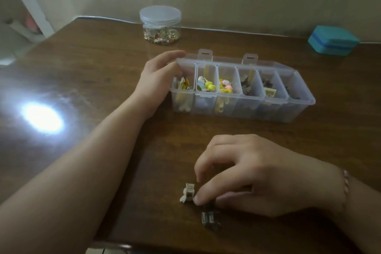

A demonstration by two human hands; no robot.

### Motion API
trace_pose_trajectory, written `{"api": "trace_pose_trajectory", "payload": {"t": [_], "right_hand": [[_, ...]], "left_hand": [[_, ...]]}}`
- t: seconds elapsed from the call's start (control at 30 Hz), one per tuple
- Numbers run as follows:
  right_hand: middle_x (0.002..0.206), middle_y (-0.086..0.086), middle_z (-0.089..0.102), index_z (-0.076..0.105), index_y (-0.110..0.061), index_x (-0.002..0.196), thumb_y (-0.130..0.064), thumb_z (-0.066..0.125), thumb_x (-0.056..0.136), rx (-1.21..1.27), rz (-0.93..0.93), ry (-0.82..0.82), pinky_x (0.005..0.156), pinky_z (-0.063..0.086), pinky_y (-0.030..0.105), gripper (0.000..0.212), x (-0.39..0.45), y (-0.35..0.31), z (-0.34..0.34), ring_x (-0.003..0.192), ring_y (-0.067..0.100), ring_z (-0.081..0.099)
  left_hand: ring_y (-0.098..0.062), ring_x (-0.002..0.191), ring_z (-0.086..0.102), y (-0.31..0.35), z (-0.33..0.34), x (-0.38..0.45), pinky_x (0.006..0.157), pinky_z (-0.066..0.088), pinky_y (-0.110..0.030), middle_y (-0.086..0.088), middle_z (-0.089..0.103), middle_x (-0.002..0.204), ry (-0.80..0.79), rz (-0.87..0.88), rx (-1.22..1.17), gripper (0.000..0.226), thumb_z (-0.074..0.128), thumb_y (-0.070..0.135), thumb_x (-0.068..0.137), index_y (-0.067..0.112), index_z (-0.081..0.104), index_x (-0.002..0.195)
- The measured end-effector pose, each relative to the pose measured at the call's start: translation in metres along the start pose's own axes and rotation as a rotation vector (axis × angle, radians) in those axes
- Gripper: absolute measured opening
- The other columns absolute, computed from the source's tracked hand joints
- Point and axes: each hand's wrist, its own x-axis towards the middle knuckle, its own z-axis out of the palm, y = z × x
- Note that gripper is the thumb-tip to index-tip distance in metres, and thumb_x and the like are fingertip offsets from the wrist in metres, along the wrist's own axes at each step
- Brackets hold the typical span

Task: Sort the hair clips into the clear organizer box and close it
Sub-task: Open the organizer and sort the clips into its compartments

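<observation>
Beside the open clear organizer box [243,97], whose six compartments hold sorted clips, my left hand [158,80] rests with fingers relaxed; nearer me, my right hand [253,175] pinches a dark clip [209,217].

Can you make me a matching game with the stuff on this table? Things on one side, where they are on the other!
Things:
1. round jar
2. blue case
3. white clip
4. left hand

Places:
A. far right, by the wall
B. on the table, just left of the right hand's fingers
C. at the left end of the clear box
D. behind the clear box, by the wall

Pairs: 1-D, 2-A, 3-B, 4-C
</observation>
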Motion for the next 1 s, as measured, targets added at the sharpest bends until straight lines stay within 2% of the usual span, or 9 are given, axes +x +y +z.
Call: {"api": "trace_pose_trajectory", "payload": {"t": [0.17,0.3,0.33,0.4,0.53,0.63,0.7,0.9,1.0], "right_hand": [[0.102,-0.010,0.064,0.073,-0.023,0.100,-0.023,0.068,0.092,-0.049,0.028,0.093,0.077,0.049,0.029,0.010,-0.005,0.008,-0.006,0.098,0.005,0.056],[0.094,-0.005,0.066,0.072,-0.011,0.095,-0.010,0.069,0.085,0.060,0.193,0.512,0.080,0.053,0.034,0.011,-0.029,0.021,-0.032,0.093,0.015,0.062],[0.094,-0.003,0.066,0.071,-0.010,0.096,-0.010,0.069,0.085,0.073,0.212,0.551,0.078,0.053,0.035,0.012,-0.033,0.022,-0.036,0.092,0.016,0.063],[0.096,-0.005,0.067,0.071,-0.012,0.100,-0.012,0.069,0.086,0.028,0.226,0.486,0.078,0.054,0.034,0.015,-0.035,0.021,-0.037,0.093,0.013,0.064],[0.117,-0.011,0.060,0.068,-0.024,0.115,-0.028,0.072,0.086,-0.051,0.191,0.200,0.087,0.053,0.028,0.029,-0.028,0.011,-0.028,0.109,0.005,0.057],[0.132,-0.012,0.051,0.060,-0.031,0.126,-0.034,0.068,0.089,-0.072,0.154,0.069,0.087,0.052,0.027,0.038,-0.017,0.008,-0.018,0.115,0.001,0.051],[0.129,-0.009,0.053,0.063,-0.029,0.121,-0.029,0.065,0.092,-0.126,0.119,0.027,0.084,0.053,0.031,0.029,-0.011,0.010,-0.011,0.112,0.003,0.051],[0.113,-0.002,0.063,0.069,-0.015,0.109,-0.011,0.064,0.091,-0.059,0.133,0.139,0.086,0.052,0.028,0.019,-0.014,0.017,-0.010,0.105,0.007,0.058],[0.108,0.004,0.066,0.069,-0.007,0.105,-0.002,0.066,0.087,0.023,0.179,0.468,0.089,0.052,0.028,0.018,-0.031,0.022,-0.029,0.104,0.012,0.063]], "left_hand": [[0.015,0.081,0.062,-0.001,0.001,0.001,0.082,0.046,-0.018,0.021,0.075,0.079,-0.005,0.006,-0.001,0.049,0.051,0.010,0.080,0.018,0.066,0.126],[0.019,0.081,0.061,-0.003,0.002,0.003,0.083,0.045,-0.021,0.030,0.071,0.077,-0.006,0.004,-0.001,0.048,0.051,0.010,0.080,0.019,0.066,0.126],[0.020,0.081,0.061,-0.003,0.003,0.003,0.083,0.044,-0.020,0.031,0.071,0.076,-0.004,-0.001,-0.004,0.047,0.051,0.009,0.081,0.018,0.066,0.125],[0.015,0.088,0.062,-0.002,0.003,0.003,0.089,0.046,-0.024,0.030,0.072,0.080,-0.008,-0.007,-0.007,0.051,0.052,0.014,0.075,0.021,0.068,0.123],[0.000,0.104,0.061,-0.003,0.002,0.004,0.093,0.047,-0.031,0.026,0.073,0.085,-0.003,-0.013,-0.011,0.055,0.051,0.020,0.065,0.027,0.070,0.117],[0.004,0.102,0.061,-0.001,0.002,0.002,0.093,0.048,-0.028,0.023,0.073,0.088,0.003,-0.011,-0.021,0.055,0.051,0.019,0.065,0.027,0.071,0.116],[0.010,0.097,0.061,0.000,0.002,0.002,0.093,0.047,-0.026,0.025,0.073,0.087,0.009,-0.010,-0.011,0.056,0.050,0.020,0.065,0.025,0.070,0.118],[-0.001,0.112,0.057,-0.001,0.002,0.001,0.102,0.046,-0.034,0.018,0.067,0.106,0.010,-0.016,0.006,0.059,0.050,0.020,0.065,0.025,0.070,0.121],[-0.008,0.118,0.056,-0.005,0.000,0.003,0.104,0.045,-0.038,0.009,0.066,0.118,-0.001,0.000,0.014,0.059,0.051,0.022,0.065,0.030,0.070,0.120]]}}
